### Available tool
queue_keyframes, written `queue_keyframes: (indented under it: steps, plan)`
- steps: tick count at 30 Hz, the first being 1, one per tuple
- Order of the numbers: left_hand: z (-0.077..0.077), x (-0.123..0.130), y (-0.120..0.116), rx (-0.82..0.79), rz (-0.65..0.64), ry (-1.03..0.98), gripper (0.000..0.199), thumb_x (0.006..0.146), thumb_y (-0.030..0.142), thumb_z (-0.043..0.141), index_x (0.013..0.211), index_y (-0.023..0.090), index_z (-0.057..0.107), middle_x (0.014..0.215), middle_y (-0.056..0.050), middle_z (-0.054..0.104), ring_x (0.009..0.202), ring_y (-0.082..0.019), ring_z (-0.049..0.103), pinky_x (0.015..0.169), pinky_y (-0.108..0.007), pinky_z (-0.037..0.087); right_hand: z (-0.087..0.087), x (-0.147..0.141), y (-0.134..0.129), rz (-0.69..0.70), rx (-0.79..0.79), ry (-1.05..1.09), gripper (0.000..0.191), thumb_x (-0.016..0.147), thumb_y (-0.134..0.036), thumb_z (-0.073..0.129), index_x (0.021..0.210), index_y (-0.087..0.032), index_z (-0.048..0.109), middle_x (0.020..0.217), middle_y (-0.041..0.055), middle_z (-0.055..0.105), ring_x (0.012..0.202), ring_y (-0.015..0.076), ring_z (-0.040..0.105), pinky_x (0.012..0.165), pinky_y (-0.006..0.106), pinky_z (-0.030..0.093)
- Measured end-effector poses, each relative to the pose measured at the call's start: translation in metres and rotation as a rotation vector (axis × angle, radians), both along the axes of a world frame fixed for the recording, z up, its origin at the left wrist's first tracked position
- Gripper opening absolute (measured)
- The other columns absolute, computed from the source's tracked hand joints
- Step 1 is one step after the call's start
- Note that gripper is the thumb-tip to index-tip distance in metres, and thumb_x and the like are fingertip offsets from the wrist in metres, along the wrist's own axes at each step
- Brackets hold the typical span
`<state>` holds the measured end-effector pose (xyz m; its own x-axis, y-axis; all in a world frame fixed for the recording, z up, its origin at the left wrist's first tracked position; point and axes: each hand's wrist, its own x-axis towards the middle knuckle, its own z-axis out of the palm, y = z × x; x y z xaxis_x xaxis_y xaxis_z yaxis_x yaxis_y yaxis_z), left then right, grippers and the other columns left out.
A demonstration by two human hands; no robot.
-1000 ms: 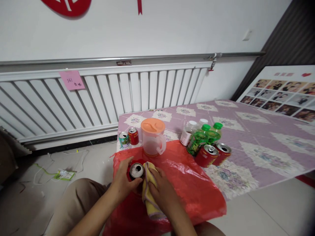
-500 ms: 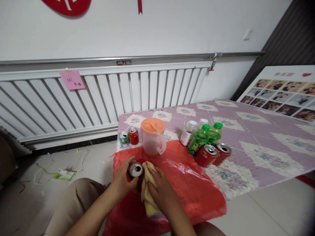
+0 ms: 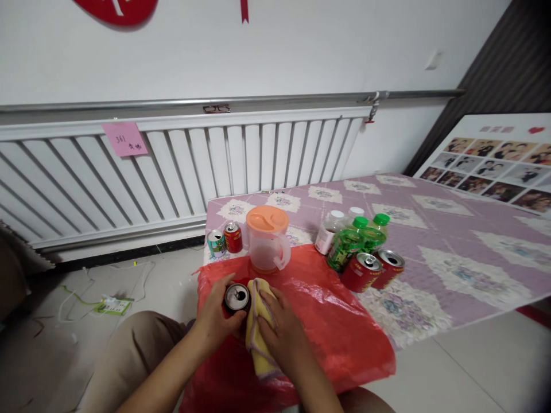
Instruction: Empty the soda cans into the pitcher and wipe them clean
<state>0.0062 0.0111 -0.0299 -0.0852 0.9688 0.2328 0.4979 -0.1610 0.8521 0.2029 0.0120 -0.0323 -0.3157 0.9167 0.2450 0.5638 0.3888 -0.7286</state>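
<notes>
An opened drink can (image 3: 237,297) with a silver top stands upright over the red plastic sheet (image 3: 327,332). My left hand (image 3: 217,318) is wrapped round its left side, thumb at the front. In my right hand (image 3: 282,330) is a folded yellow cloth (image 3: 262,344) with a purple edge, pressed against the can's right side. The can's lower body is mostly hidden by my hand and the cloth. Just beyond the can is a clear plastic pitcher (image 3: 263,252) with an orange lid.
A teal can (image 3: 216,245) and a small red can (image 3: 233,237) stand left of the pitcher. To the right are several bottles, including a green-capped bottle (image 3: 346,246), and two red cans (image 3: 360,273). A patterned tablecloth (image 3: 430,241) covers the table, with a radiator (image 3: 258,160) behind.
Both hands, the can and the cloth have barely shifted. The cloth's top edge sits slightly higher and closer against the can. Other things stay where they were.
</notes>
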Motion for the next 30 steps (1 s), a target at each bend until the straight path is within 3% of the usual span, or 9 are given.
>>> queue_keyframes:
  steps: [6, 15, 20, 25, 30]
  plan:
    - [0.003, 0.002, -0.002, -0.03, -0.106, -0.049, 0.076, 0.064, 0.01, 0.063, 0.136, 0.021, 0.044, 0.133, -0.01, 0.058, 0.126, -0.028, 0.054, 0.111, -0.048, 0.039, -0.006, 0.0, 0.001, -0.033, 0.143, 0.119, 0.052, 0.087, -0.022, 0.051, 0.139, -0.025, 0.048, 0.146, 0.0119, 0.045, 0.133, 0.0255, 0.046, 0.109, 0.048, 0.043]
    - [0.018, 0.002, 0.0, -0.107, -0.219, -0.093, 0.078, 0.063, 0.009, 0.057, 0.139, 0.02, 0.041, 0.137, -0.011, 0.055, 0.13, -0.027, 0.051, 0.116, -0.048, 0.035, -0.005, 0.003, 0.003, -0.028, -0.094, -0.069, 0.054, 0.084, -0.021, 0.047, 0.139, -0.021, 0.051, 0.142, 0.0122, 0.05, 0.13, 0.0249, 0.049, 0.109, 0.045, 0.042]
    - [0.014, 0.003, 0.0, -0.075, -0.154, -0.042, 0.08, 0.062, 0.015, 0.066, 0.138, 0.019, 0.041, 0.141, -0.014, 0.05, 0.133, -0.032, 0.046, 0.116, -0.053, 0.032, 0.0, 0.003, 0.002, -0.025, -0.132, -0.104, 0.054, 0.085, -0.022, 0.047, 0.139, -0.02, 0.051, 0.144, 0.0134, 0.047, 0.13, 0.0249, 0.049, 0.108, 0.043, 0.042]
    - [0.004, 0.003, 0.001, -0.011, -0.03, -0.003, 0.082, 0.057, 0.019, 0.077, 0.133, 0.018, 0.046, 0.131, -0.014, 0.054, 0.126, -0.034, 0.051, 0.111, -0.055, 0.037, -0.006, 0.002, 0.002, -0.033, -0.01, -0.012, 0.052, 0.085, -0.022, 0.048, 0.137, -0.022, 0.052, 0.145, 0.0113, 0.046, 0.132, 0.0237, 0.047, 0.109, 0.043, 0.042]
    - [0.003, 0.002, 0.001, -0.057, -0.077, -0.044, 0.081, 0.061, 0.015, 0.071, 0.136, 0.019, 0.043, 0.134, -0.012, 0.055, 0.126, -0.032, 0.052, 0.112, -0.052, 0.037, -0.009, 0.001, 0.003, -0.032, 0.113, 0.101, 0.052, 0.086, -0.024, 0.049, 0.139, -0.022, 0.049, 0.148, 0.0127, 0.042, 0.134, 0.0244, 0.045, 0.11, 0.045, 0.042]
